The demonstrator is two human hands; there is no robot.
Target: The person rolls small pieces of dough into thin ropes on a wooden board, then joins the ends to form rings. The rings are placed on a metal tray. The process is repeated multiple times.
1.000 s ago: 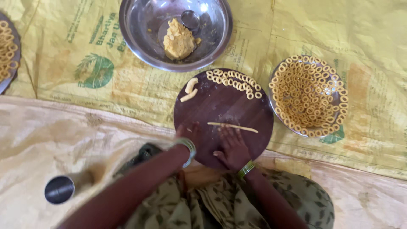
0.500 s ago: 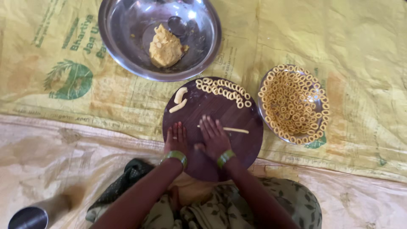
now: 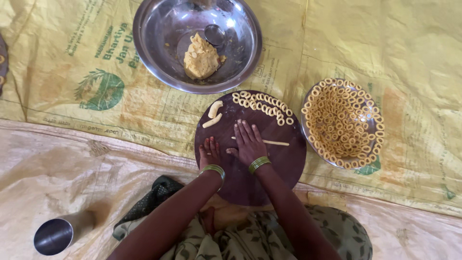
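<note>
We saw both hands resting on a dark brown round wooden board (image 3: 250, 178) in the lower middle of the frame. The right hand (image 3: 249, 142) lay flat, palm down, its fingers straight and pressed close together, covering one end of a thin pale yellow rolled dough strand (image 3: 275, 142). That strand lay with its long axis running nearly left to right across the frame, its free end pointing toward the right edge of the board. The left hand (image 3: 210, 152) sat just beside it to the left, fingers bent slightly and held together, touching only the board. Two short thick dough pieces (image 3: 214, 113) lay near the board's upper left, and a curved row of small dough rings (image 3: 263, 104) followed its upper rim. Above the board stood a large shiny steel bowl (image 3: 154, 58) holding a lump of yellow dough (image 3: 201, 58). To the right sat a round plate (image 3: 308, 132) heaped with rings, and a steel tumbler (image 3: 57, 233) lay at lower left.
</note>
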